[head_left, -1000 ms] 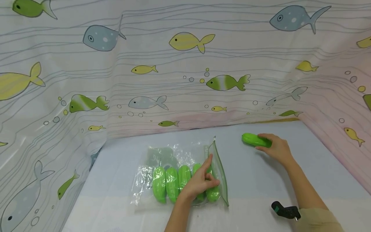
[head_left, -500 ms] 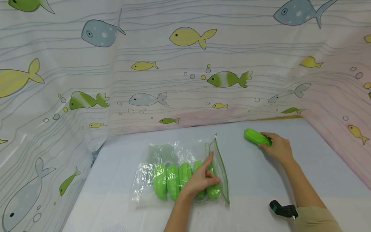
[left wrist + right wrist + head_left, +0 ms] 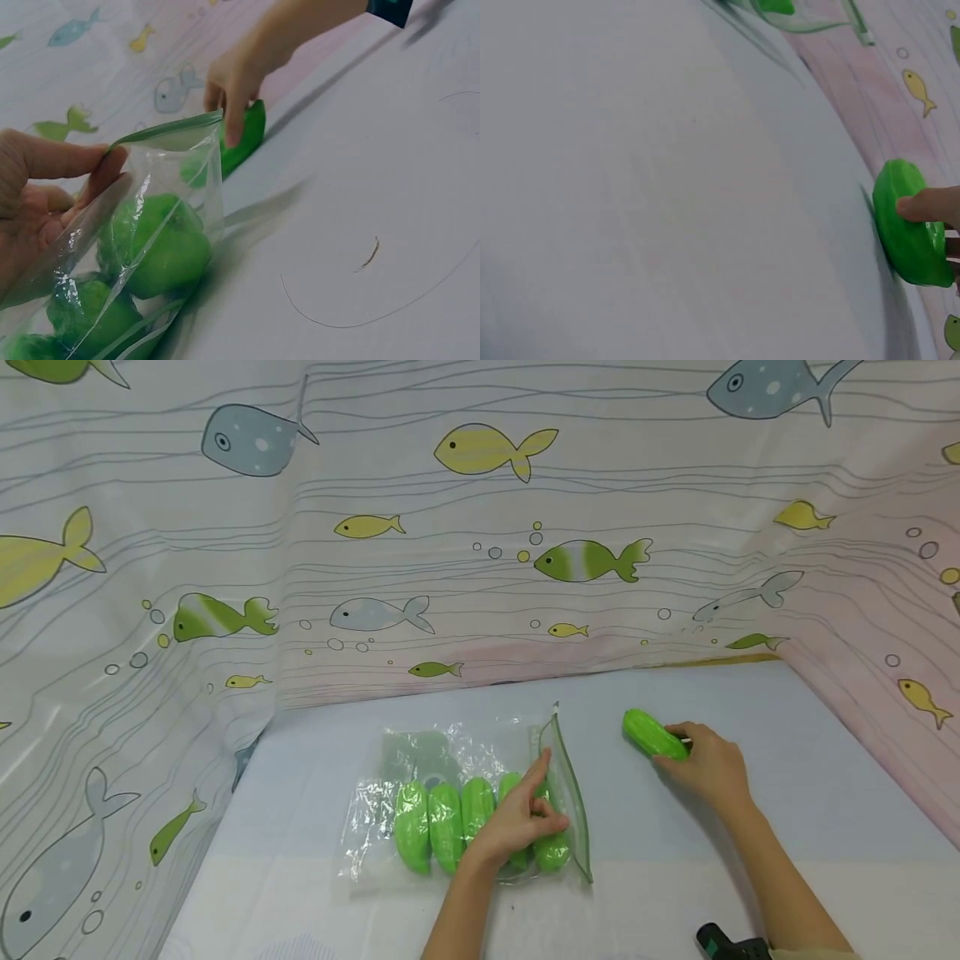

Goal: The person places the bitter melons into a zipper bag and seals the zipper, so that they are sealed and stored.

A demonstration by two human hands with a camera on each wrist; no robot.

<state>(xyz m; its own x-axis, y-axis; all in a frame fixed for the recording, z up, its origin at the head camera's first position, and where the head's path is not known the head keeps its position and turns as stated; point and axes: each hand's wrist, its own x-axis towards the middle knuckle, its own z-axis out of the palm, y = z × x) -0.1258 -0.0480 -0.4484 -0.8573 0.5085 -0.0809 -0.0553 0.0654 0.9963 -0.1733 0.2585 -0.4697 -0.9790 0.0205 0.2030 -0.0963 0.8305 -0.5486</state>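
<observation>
Cucumber point(image 3: 654, 734) — smooth, light, likely slick plastic — lies on the table point(image 3: 787, 793), your right hand point(image 3: 708, 768) fingers curled round its near end. Left hand point(image 3: 517, 822) pinches the bag point(image 3: 465, 802) mouth; grip mid-body.

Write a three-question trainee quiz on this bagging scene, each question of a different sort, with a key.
1. True or false: the right hand grips a green cucumber that lies outside the clear zip bag.
2. What does the left hand do? A) rests flat on the table B) holds the bag's mouth open C) lifts the bag clear of the table
3. Fill in: the cucumbers in the bag lie side by side, and all are coloured ____.

Key: 1 true; 2 B; 3 green.
</observation>
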